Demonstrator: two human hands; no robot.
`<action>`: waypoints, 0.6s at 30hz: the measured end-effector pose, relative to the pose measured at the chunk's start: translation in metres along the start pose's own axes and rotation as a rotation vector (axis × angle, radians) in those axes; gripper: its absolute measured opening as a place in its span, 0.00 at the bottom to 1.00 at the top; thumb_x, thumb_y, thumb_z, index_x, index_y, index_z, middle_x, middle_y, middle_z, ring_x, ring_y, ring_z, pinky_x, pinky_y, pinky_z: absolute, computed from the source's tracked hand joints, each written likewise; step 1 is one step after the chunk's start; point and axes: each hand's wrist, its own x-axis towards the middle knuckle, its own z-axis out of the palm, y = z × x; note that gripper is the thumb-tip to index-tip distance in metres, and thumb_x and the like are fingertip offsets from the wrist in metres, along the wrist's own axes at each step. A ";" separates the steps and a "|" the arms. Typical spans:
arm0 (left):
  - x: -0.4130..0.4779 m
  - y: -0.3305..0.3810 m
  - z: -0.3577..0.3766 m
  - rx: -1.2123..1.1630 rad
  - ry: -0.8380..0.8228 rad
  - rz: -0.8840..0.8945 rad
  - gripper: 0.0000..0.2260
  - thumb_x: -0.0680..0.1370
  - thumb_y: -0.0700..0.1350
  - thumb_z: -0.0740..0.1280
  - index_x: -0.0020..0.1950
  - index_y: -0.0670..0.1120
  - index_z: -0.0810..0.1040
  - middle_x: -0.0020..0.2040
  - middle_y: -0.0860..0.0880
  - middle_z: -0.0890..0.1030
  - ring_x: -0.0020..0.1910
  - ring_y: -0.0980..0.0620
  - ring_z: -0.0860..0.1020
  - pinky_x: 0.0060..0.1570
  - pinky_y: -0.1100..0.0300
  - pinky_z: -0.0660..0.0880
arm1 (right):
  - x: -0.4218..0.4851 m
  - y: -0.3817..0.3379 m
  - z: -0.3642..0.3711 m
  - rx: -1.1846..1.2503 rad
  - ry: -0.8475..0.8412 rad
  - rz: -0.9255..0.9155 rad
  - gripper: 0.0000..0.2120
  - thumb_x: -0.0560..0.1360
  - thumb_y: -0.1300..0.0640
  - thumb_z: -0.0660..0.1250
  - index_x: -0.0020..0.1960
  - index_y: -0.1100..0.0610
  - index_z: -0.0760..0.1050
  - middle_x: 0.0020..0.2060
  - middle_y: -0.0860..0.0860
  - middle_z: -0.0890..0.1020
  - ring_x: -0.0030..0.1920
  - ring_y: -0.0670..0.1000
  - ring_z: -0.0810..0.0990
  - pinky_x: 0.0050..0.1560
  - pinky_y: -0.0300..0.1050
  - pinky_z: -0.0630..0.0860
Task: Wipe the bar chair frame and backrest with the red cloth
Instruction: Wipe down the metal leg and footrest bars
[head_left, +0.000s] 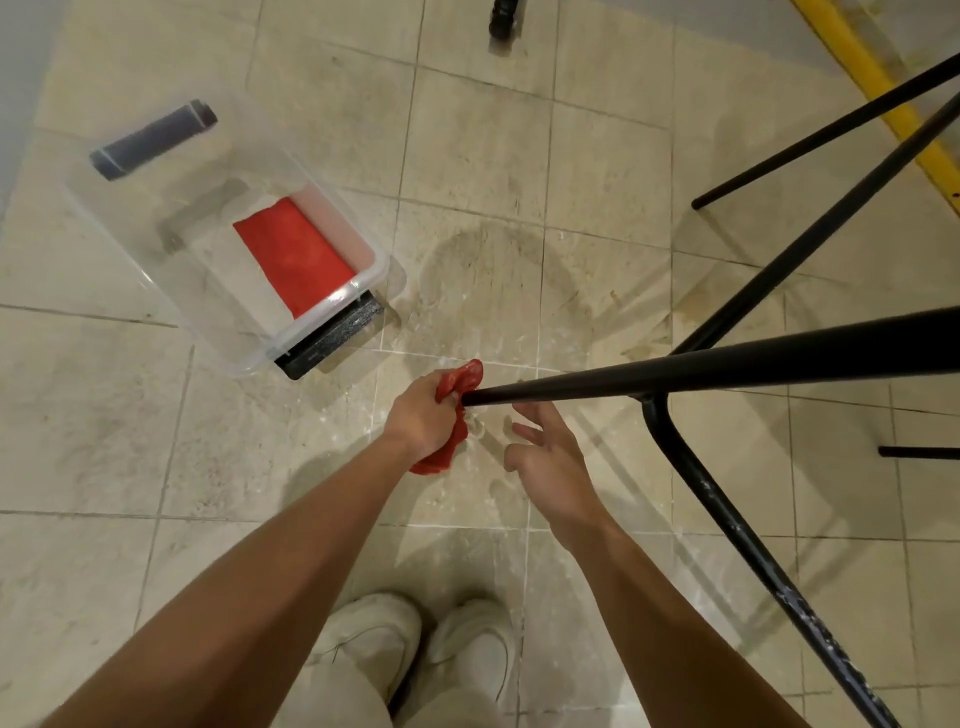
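We see the red cloth bunched in our left hand, clenched around it and pressed to the tip of a black chair leg lying across the floor. Our right hand hangs just beside the leg with fingers spread, gripping nothing. A clear bin with another red cloth sits at the floor's far left.

Counts across the tiled floor

Two hands: left hand, right hand. Two red cloths: one bunched, one in the clear bin. One bin. Two shoes, bottom centre.
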 end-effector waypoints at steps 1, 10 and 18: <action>0.004 -0.002 0.000 0.015 -0.002 0.001 0.13 0.82 0.42 0.56 0.65 0.48 0.72 0.36 0.51 0.77 0.32 0.55 0.76 0.24 0.74 0.68 | 0.003 0.003 0.001 -0.005 0.004 0.011 0.33 0.72 0.71 0.58 0.71 0.45 0.62 0.68 0.44 0.68 0.66 0.45 0.68 0.52 0.38 0.68; 0.010 -0.016 -0.001 -0.087 -0.019 0.020 0.13 0.82 0.40 0.56 0.65 0.46 0.71 0.38 0.50 0.77 0.33 0.53 0.77 0.26 0.74 0.70 | 0.011 0.017 0.017 -0.019 0.017 0.063 0.34 0.72 0.72 0.60 0.70 0.43 0.62 0.66 0.43 0.69 0.62 0.43 0.69 0.64 0.48 0.70; -0.005 -0.008 0.003 -0.137 0.024 0.067 0.12 0.81 0.40 0.58 0.64 0.47 0.72 0.39 0.50 0.78 0.34 0.54 0.78 0.29 0.70 0.73 | 0.005 -0.005 0.011 0.015 0.028 0.051 0.34 0.72 0.71 0.58 0.71 0.44 0.62 0.67 0.41 0.69 0.63 0.42 0.69 0.64 0.46 0.69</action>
